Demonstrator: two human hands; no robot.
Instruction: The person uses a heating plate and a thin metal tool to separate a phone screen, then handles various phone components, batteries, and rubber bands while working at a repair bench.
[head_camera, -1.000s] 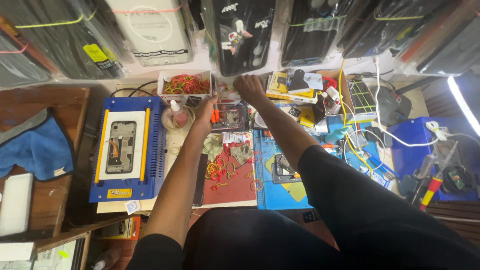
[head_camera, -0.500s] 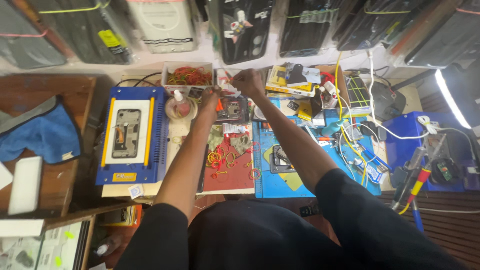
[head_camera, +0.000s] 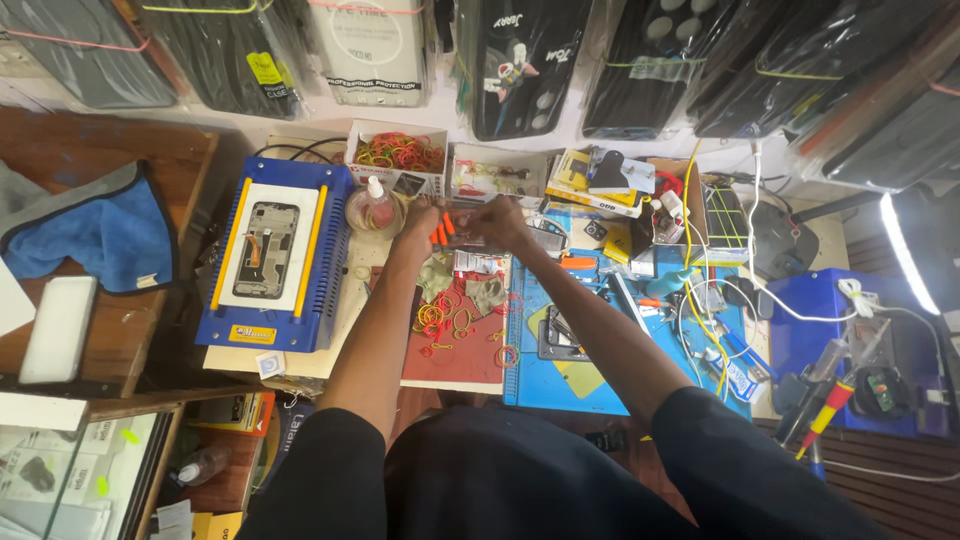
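both hands meet over the far middle of the cluttered workbench. the left hand (head_camera: 418, 228) is curled closed around a small tool with orange handles (head_camera: 441, 232), whose orange tips stick out between the two hands. the right hand (head_camera: 497, 221) is just to its right, fingers bent in and pinching at a small flat object; it is too small and too covered to say what it is. the hands are nearly touching.

just left of the left hand stands a small clear bottle (head_camera: 376, 205) in a round dish. further left lies a blue heating plate (head_camera: 270, 255) with yellow rails and a phone frame (head_camera: 264, 236) lying on its white top. on the far side of the hands sits a white box of rubber bands (head_camera: 398, 153), and to its right another white box of small parts (head_camera: 495, 174).

nearer than the hands, a red mat (head_camera: 462, 350) carries loose rubber bands (head_camera: 437, 320) in red, yellow and orange, with a crumpled grey rag (head_camera: 487, 293). to the right a blue work mat (head_camera: 571, 375) holds tools and tangled yellow and white cables (head_camera: 706, 300). a blue cloth (head_camera: 90, 235) lies on the wooden surface at far left. phone cases in plastic sleeves (head_camera: 510, 60) hang along the far wall.
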